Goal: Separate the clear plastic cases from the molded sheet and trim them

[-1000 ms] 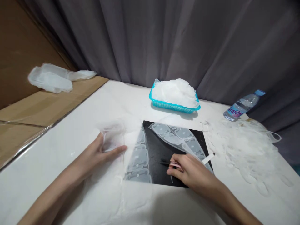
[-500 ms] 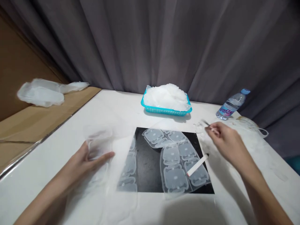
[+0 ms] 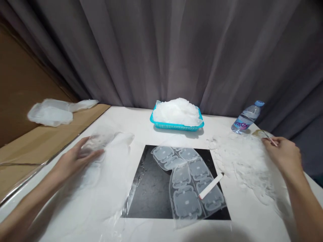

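My left hand [image 3: 80, 155] is closed on a translucent plastic sheet [image 3: 97, 143]; fingers and thumb pinch its far end, and the rest trails blurred toward me over the table. On the right, my right hand [image 3: 285, 153] is closed on a slim metal-tipped tool [image 3: 269, 137], its kind hard to make out, above white film scraps [image 3: 248, 168]. Between the hands lies a black mat [image 3: 153, 195]. Translucent moulded sheets [image 3: 188, 201] with rounded panels lie on its right half. A white stick [image 3: 211, 186] with a dark tip rests across them.
A turquoise basket [image 3: 176, 127] heaped with white film pieces [image 3: 176, 112] stands at the back. Right of it is a water bottle [image 3: 246, 117]. More translucent pieces [image 3: 51, 112] lie on a cardboard box [image 3: 85, 122] at left. A grey curtain [image 3: 161, 50] hangs behind.
My left hand has moved left with the plastic sheet, baring the mat's left side. My right hand, still holding the slim tool, has moved right, away from the mat.
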Demonstrator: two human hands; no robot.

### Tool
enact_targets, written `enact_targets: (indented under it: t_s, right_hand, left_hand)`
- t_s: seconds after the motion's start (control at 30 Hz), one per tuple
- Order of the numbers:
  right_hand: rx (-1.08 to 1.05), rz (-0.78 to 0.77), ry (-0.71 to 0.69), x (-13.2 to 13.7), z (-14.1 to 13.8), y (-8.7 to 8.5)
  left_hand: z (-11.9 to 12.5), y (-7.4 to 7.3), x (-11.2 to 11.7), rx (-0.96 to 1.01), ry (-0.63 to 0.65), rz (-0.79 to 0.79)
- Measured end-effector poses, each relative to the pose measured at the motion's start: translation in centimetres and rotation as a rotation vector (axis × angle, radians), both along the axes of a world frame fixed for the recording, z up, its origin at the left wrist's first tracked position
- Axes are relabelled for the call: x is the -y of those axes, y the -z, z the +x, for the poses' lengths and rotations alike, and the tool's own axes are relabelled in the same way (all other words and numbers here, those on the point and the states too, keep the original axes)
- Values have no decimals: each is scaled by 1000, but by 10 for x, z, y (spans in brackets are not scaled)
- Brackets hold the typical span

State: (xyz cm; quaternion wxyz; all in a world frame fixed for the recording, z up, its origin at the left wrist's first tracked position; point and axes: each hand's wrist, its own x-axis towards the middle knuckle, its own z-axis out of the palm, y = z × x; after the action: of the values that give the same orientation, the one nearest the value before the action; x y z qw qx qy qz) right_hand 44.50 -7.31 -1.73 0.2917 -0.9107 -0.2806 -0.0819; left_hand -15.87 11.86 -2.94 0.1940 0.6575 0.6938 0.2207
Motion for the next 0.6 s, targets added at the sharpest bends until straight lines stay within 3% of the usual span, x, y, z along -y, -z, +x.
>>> enact_targets:
  t_s: [0.23, 0.33, 0.47, 0.6]
  right_hand:
    - [0, 131, 173, 7, -40, -23]
    - [88, 222, 157, 2, -68, -31]
    - [144, 245, -25, -17, -110, -18]
    - [117, 82, -409, -34, -145, 19]
  left_hand:
    - [-20, -24, -37, -344, 53, -12]
    - [-22, -37, -44, -457, 24, -31]
    - [-27, -41, -47, -564, -52, -25]
    - [-30, -39, -47, -611, -100, -10]
